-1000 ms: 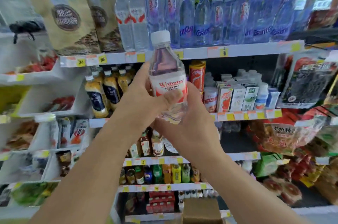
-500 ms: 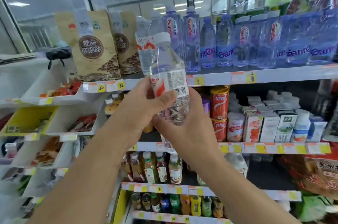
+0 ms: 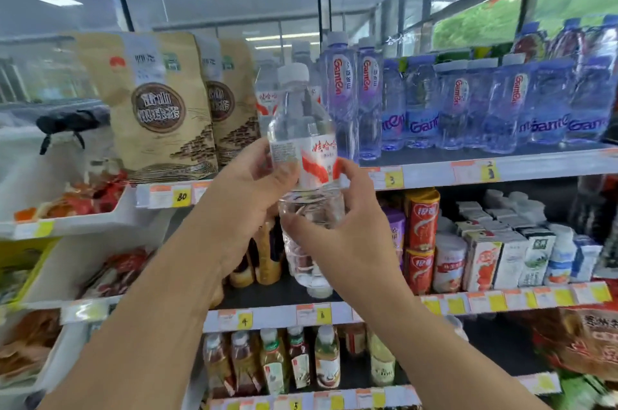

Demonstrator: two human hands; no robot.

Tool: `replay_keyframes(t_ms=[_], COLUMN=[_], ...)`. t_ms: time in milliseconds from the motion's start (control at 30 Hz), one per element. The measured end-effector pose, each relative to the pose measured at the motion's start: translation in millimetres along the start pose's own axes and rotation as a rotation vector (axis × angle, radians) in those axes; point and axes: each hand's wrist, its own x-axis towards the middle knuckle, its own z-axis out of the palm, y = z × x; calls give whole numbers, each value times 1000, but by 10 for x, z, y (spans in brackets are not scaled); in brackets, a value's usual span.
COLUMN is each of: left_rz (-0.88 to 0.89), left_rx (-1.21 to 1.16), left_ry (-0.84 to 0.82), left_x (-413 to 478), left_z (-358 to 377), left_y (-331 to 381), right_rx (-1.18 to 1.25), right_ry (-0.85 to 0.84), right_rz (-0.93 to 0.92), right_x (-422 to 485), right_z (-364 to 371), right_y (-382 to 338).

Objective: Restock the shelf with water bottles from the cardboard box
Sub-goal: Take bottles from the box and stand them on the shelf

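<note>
Water bottle is being held upright in the air between both hands, clear and white-capped with a red and white label. The left hand is wrapping round the label from the left, thumb lying across the front. The right hand is cupping the lower body from the right, its fingers curling up to the label's edge. The bottle is hanging in front of the top shelf, cap level with the stock there and base below the shelf edge, so it is not resting on anything yet. Just behind it a matching red-labelled bottle is standing on that shelf, with a row of blue-tinted bottles running off to the right and tan pouches sitting to the left. Red cans and small cartons are filling the shelf below. Judging by this, the restocking is under way, with this bottle waiting to be set down beside its match. The cardboard box is lying out of view, so what is remaining cannot be told
</note>
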Motion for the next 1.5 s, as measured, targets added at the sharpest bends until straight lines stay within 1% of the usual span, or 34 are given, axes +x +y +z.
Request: replay_keyframes(t_ms=[67, 133, 167, 200, 333, 400, 500, 633, 800, 900, 1033, 1133, 1233, 1500], left_rz=[35, 69, 90, 100, 169, 170, 165, 184, 150, 134, 135, 153, 165, 168], left_rx=[191, 400, 473, 492, 396, 311, 270, 249, 233, 228, 238, 285, 315, 317], left_ry=[14, 102, 153, 184, 159, 123, 72, 102, 98, 80, 74, 65, 92, 113], left_x=[115, 227, 290, 351, 621, 783, 1060, 1401, 1733, 1830, 1887, 1895, 1893, 1865], left_z=[-107, -227, -301, -378, -669, -767, -871, -927, -959, -949, -935, -907, -876, -770], left_y=[3, 6, 13, 33, 146, 191, 218, 167, -101, -293, -370, -368, -396, -436], right_rx=[-52, -90, -107, -122, -204, -242, -277, -347, -452, -526, -537, -507, -504, -529], right_ry=[73, 153, 180, 204, 240, 243, 252, 235, 215, 195, 186, 207, 243, 223], right_rz=[-7, -13, -22, -37, -115, -160, -199, -209, -177, -136, -128, -151, -197, -201], right_x=[105, 225, 288, 352, 606, 755, 1010, 1361, 1615, 1658, 1671, 1641, 1606, 1486], right_z=[223, 469, 585, 688, 937, 971, 963, 947, 929, 920, 904, 904, 906, 849], right_y=[-35, -48, -58, -67, -75, -88, -123, -74, 184, 344, 458, 501, 563, 592])
